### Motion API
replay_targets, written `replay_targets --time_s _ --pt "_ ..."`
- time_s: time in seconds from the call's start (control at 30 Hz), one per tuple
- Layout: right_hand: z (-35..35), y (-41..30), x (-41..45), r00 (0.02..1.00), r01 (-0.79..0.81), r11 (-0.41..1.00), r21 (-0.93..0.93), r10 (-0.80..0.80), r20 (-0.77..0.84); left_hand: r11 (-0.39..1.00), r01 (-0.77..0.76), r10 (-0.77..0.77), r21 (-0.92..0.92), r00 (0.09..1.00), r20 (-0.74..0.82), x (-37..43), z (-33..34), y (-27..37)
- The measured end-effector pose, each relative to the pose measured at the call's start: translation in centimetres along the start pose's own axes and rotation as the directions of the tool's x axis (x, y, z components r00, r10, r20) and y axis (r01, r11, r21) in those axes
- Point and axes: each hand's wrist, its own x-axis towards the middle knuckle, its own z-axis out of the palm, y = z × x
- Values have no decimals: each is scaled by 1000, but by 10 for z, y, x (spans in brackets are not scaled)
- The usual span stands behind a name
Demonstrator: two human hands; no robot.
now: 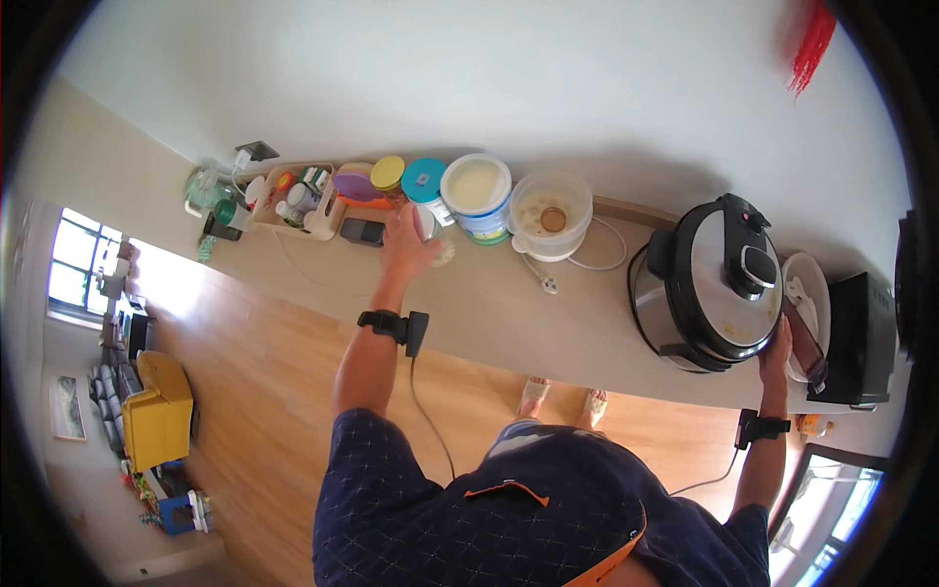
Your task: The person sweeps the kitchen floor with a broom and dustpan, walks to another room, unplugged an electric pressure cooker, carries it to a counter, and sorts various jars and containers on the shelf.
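Note:
My left hand (408, 246) is around a small clear jar (445, 253) with a pale lid, its thumb across the front. A dark grey box (362, 232) lies just left of that hand. Behind it stand a yellow-lidded jar (388, 173) and a teal-lidded canister (423, 180). My right hand (777, 351) is against the right side of a steel and black electric pressure cooker (726, 282). The cooker partly hides its fingers, so their grip does not show. The cooker's lid is on.
A large tub (477, 187) and a translucent bowl-shaped appliance (552, 198) with a loose plug (549, 284) stand along the wall. Further left is a bin (323, 220) of small containers. Right of the cooker are a white oval basin (805, 282) and a black appliance (855, 337).

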Motion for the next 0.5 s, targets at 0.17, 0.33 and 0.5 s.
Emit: replay_targets --time_s 0.17,0.33,0.5 --pt "2 -4 0 997 -74 997 6 74 24 964 -39 26 -264 998 -52 34 -14 -7" --pt "-1 1 3 999 -33 999 38 32 23 991 -128 127 44 991 42 95 -18 0" --pt "23 -11 -7 996 -37 997 70 42 -73 988 -127 104 92 970 222 120 -14 11"
